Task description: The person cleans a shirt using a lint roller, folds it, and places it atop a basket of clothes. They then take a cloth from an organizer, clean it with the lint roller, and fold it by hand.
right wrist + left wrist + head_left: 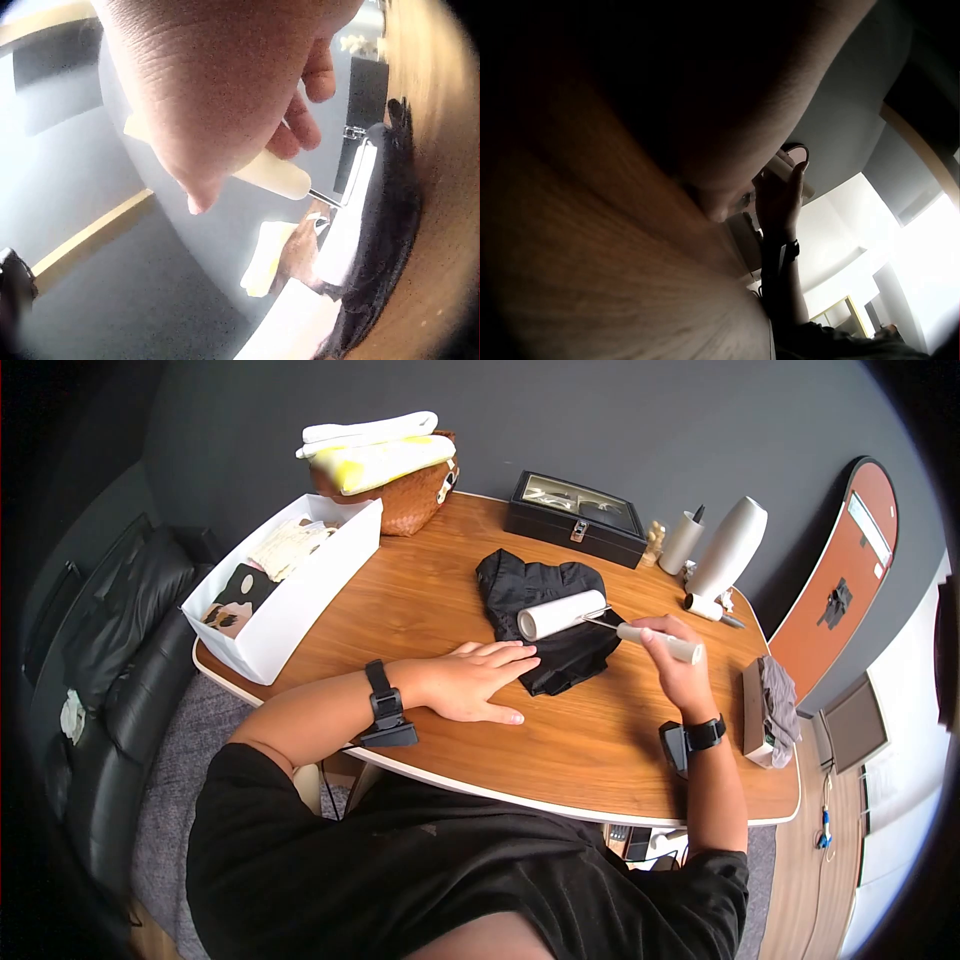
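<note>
A black folded garment (535, 580) lies on the wooden table in front of me. In the head view, my right hand (682, 675) grips the white handle of a lint roller (562, 616), and the roller's white cylinder is on the garment. The right wrist view shows the handle (276, 175) under the curled fingers and the cylinder (349, 236) against the black cloth. My left hand (468, 685) rests with spread, straight fingers, fingertips right at the garment's near left edge. The left wrist view is dark, mostly tabletop and the hand's underside.
A white box (325, 585) with cloth items stands at the left. Behind it is a brown woven basket (405, 505) topped by folded towels (395, 460). A black display case (575, 520), a white bottle (682, 540) and a hair dryer (728, 550) line the back. A small box (757, 720) sits right.
</note>
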A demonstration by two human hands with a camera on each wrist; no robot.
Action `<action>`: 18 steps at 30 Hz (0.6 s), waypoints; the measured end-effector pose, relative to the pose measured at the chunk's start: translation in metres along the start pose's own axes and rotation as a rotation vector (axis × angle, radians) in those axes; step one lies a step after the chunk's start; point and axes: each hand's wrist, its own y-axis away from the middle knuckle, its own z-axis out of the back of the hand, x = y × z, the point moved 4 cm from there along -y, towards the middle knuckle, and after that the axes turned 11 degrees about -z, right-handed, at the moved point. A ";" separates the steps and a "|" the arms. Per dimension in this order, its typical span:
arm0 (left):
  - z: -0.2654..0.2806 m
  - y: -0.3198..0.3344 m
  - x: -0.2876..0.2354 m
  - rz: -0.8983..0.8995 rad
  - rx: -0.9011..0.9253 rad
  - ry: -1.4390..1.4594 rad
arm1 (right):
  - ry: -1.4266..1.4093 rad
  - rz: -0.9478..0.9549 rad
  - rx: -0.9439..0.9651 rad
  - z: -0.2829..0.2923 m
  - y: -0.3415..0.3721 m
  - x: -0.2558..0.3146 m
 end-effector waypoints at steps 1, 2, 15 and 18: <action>0.000 0.000 0.000 -0.006 -0.007 0.000 | 0.000 0.000 0.001 0.004 -0.001 -0.003; 0.000 0.000 0.000 -0.012 -0.014 0.000 | -0.091 -0.102 -0.045 0.011 -0.003 -0.010; 0.007 0.001 -0.003 -0.022 -0.054 0.016 | -0.643 -0.511 -0.072 0.060 -0.016 -0.079; 0.008 0.001 -0.004 -0.022 -0.056 0.016 | -0.716 -0.557 -0.106 0.066 -0.017 -0.095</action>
